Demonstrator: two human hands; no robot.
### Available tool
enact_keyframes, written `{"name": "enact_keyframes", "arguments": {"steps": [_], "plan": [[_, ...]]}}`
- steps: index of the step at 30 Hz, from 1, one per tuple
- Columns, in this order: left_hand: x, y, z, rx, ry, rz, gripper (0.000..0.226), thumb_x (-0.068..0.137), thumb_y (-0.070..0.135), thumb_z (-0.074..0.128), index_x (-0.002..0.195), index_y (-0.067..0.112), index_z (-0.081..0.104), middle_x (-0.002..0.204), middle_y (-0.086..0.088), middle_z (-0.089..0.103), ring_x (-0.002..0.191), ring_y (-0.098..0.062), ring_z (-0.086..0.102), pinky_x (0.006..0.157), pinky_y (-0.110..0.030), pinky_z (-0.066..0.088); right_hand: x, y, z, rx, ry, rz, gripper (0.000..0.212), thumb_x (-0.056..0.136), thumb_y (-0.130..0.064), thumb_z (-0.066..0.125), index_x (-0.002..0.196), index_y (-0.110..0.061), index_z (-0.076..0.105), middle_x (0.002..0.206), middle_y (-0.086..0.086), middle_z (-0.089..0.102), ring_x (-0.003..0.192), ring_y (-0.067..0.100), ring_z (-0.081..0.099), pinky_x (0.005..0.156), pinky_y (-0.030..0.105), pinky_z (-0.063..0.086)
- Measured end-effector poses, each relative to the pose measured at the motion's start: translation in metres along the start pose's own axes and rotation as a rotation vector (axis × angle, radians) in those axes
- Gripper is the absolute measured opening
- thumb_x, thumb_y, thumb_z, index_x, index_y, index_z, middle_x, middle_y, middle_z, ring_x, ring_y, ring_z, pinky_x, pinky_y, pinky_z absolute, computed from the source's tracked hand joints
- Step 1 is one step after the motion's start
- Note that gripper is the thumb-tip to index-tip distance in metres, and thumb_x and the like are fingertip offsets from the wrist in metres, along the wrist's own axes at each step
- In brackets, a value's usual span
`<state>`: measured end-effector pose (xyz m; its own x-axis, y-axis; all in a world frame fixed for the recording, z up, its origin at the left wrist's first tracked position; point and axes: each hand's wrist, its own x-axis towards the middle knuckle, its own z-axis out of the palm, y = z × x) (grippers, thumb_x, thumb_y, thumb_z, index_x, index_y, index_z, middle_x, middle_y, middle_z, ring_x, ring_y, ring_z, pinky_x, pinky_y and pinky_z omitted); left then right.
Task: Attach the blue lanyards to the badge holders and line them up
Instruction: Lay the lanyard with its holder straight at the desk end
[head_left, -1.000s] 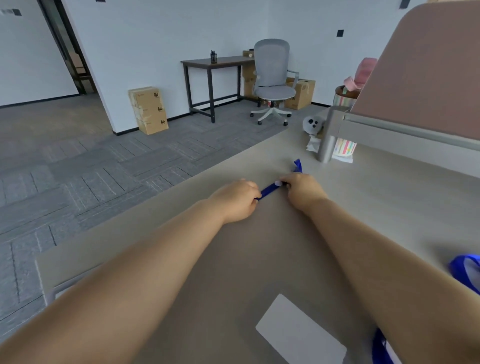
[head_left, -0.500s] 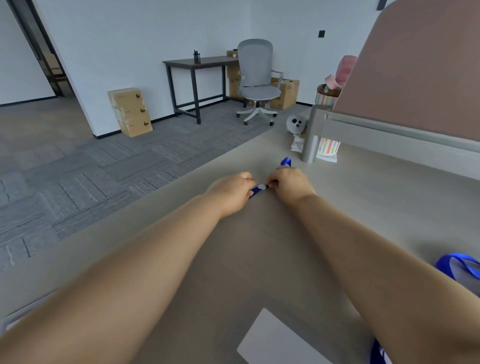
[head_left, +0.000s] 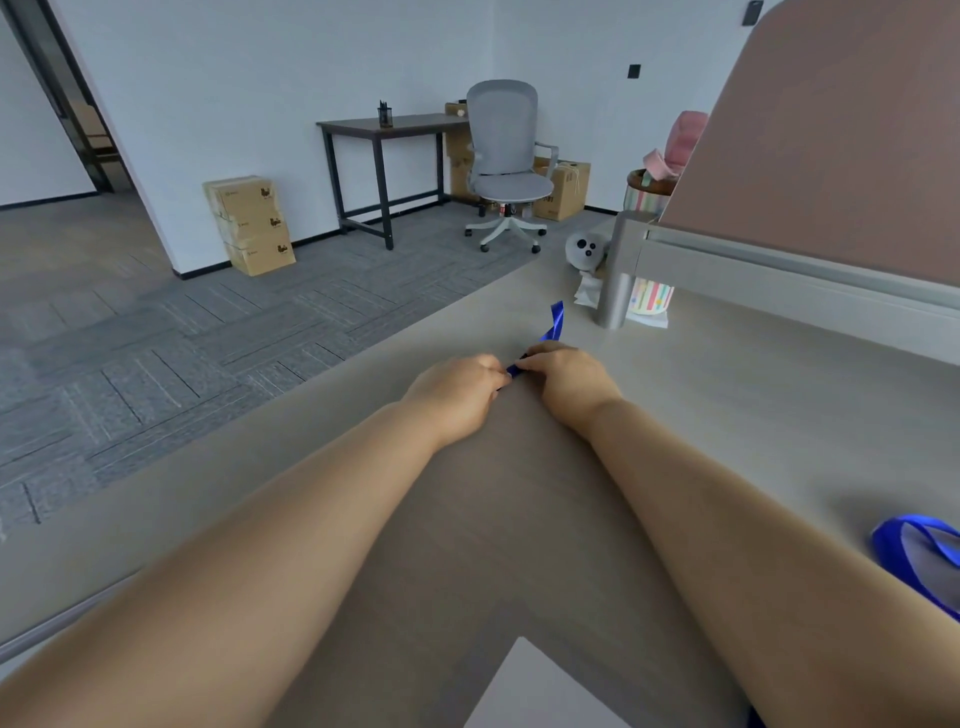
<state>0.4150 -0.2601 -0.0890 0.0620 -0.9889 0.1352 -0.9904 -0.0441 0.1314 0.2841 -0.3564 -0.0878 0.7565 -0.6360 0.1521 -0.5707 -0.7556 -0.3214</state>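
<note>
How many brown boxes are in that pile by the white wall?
3, stacked: top box, middle box, bottom box. Other boxes stand apart behind the grey chair, partly hidden.

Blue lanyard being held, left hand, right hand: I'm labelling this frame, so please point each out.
left hand (head_left: 457, 387), head view, back of the hand.
right hand (head_left: 569, 376), head view, back of the hand.
blue lanyard (head_left: 557, 318), head view, strap end standing up beyond the right hand.

Bare left hand (head_left: 457, 397), right hand (head_left: 571, 387)
</note>
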Motion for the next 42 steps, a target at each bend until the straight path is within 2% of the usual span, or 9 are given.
{"name": "enact_keyframes", "arguments": {"steps": [8, 16, 19, 22, 26, 30, 35, 38, 42], "plan": [[-0.004, -0.008, -0.004, 0.006, 0.005, -0.051, 0.031, 0.092, 0.012, 0.042, 0.117, 0.014, 0.061, 0.125, -0.002, 0.055, 0.108, -0.029, 0.055, 0.088, -0.042, 0.047, 0.006, -0.001, 0.002, 0.070, -0.059, 0.065, 0.046, 0.090, -0.002, 0.033, 0.129, -0.021, 0.049, 0.138, 0.004, 0.048, 0.126, 0.025, 0.043, 0.103, 0.030, 0.032], [-0.009, -0.013, 0.005, -0.013, 0.071, -0.043, 0.038, 0.096, 0.016, 0.036, 0.133, 0.018, 0.046, 0.132, -0.002, 0.049, 0.118, -0.029, 0.045, 0.099, -0.038, 0.040, 0.033, 0.001, 0.004, 0.025, -0.088, 0.100, 0.037, 0.094, -0.027, 0.043, 0.129, -0.016, 0.045, 0.146, 0.006, 0.034, 0.137, 0.027, 0.029, 0.113, 0.043, 0.025], [-0.013, -0.013, 0.008, -0.091, 0.182, -0.085, 0.037, 0.095, 0.015, 0.038, 0.130, 0.018, 0.049, 0.133, -0.002, 0.050, 0.118, -0.027, 0.045, 0.099, -0.038, 0.039, 0.039, 0.001, 0.005, -0.056, -0.144, 0.133, 0.050, 0.096, -0.036, 0.036, 0.143, -0.020, 0.027, 0.157, 0.004, 0.014, 0.143, 0.025, 0.018, 0.117, 0.042, 0.018], [-0.014, -0.013, 0.008, -0.072, 0.199, -0.118, 0.034, 0.095, 0.018, 0.039, 0.125, 0.018, 0.055, 0.125, -0.005, 0.052, 0.114, -0.028, 0.047, 0.096, -0.038, 0.041, 0.039, -0.002, 0.010, -0.070, -0.111, 0.157, 0.048, 0.097, -0.036, 0.032, 0.143, -0.024, 0.027, 0.158, 0.004, 0.003, 0.143, 0.027, 0.016, 0.116, 0.041, 0.016], [-0.013, -0.011, -0.001, -0.011, 0.102, -0.142, 0.036, 0.097, 0.025, 0.037, 0.130, 0.021, 0.049, 0.123, -0.008, 0.052, 0.116, -0.030, 0.047, 0.095, -0.038, 0.041, 0.034, -0.008, 0.011, 0.004, -0.020, 0.139, 0.044, 0.097, -0.022, 0.033, 0.141, -0.024, 0.032, 0.157, 0.006, 0.010, 0.142, 0.030, 0.017, 0.117, 0.041, 0.018], [-0.021, -0.002, -0.025, -0.032, 0.008, -0.201, 0.048, 0.098, 0.030, 0.035, 0.143, 0.021, 0.022, 0.138, -0.012, 0.041, 0.124, -0.033, 0.041, 0.097, -0.043, 0.038, 0.018, -0.019, 0.006, 0.028, 0.059, 0.069, 0.042, 0.092, -0.006, 0.038, 0.132, -0.016, 0.047, 0.150, 0.008, 0.029, 0.135, 0.030, 0.026, 0.110, 0.037, 0.028], [-0.074, -0.016, -0.049, 0.040, -0.033, -0.288, 0.020, 0.094, 0.022, 0.044, 0.109, 0.016, 0.056, 0.121, -0.009, 0.051, 0.106, -0.027, 0.052, 0.091, -0.039, 0.045, -0.019, -0.050, -0.002, -0.001, 0.075, -0.067, 0.033, 0.089, -0.004, 0.041, 0.113, -0.011, 0.062, 0.120, 0.009, 0.058, 0.117, 0.028, 0.047, 0.098, 0.032, 0.039], [-0.128, -0.020, -0.058, 0.013, -0.049, -0.354, 0.014, 0.091, 0.025, 0.050, 0.097, 0.018, 0.061, 0.119, -0.007, 0.054, 0.107, -0.024, 0.054, 0.092, -0.037, 0.045, -0.047, -0.079, 0.000, 0.004, -0.041, -0.142, 0.038, 0.091, -0.003, 0.037, 0.120, -0.014, 0.059, 0.127, 0.006, 0.055, 0.121, 0.024, 0.047, 0.102, 0.036, 0.039], [-0.202, -0.024, -0.061, 0.026, -0.034, -0.443, 0.022, 0.091, 0.033, 0.051, 0.105, 0.017, 0.058, 0.112, -0.004, 0.053, 0.106, -0.023, 0.049, 0.084, -0.031, 0.039, -0.077, -0.118, 0.008, -0.067, -0.203, -0.221, 0.038, 0.096, -0.012, 0.035, 0.132, -0.014, 0.048, 0.143, 0.002, 0.043, 0.133, 0.023, 0.038, 0.110, 0.037, 0.031]]}}
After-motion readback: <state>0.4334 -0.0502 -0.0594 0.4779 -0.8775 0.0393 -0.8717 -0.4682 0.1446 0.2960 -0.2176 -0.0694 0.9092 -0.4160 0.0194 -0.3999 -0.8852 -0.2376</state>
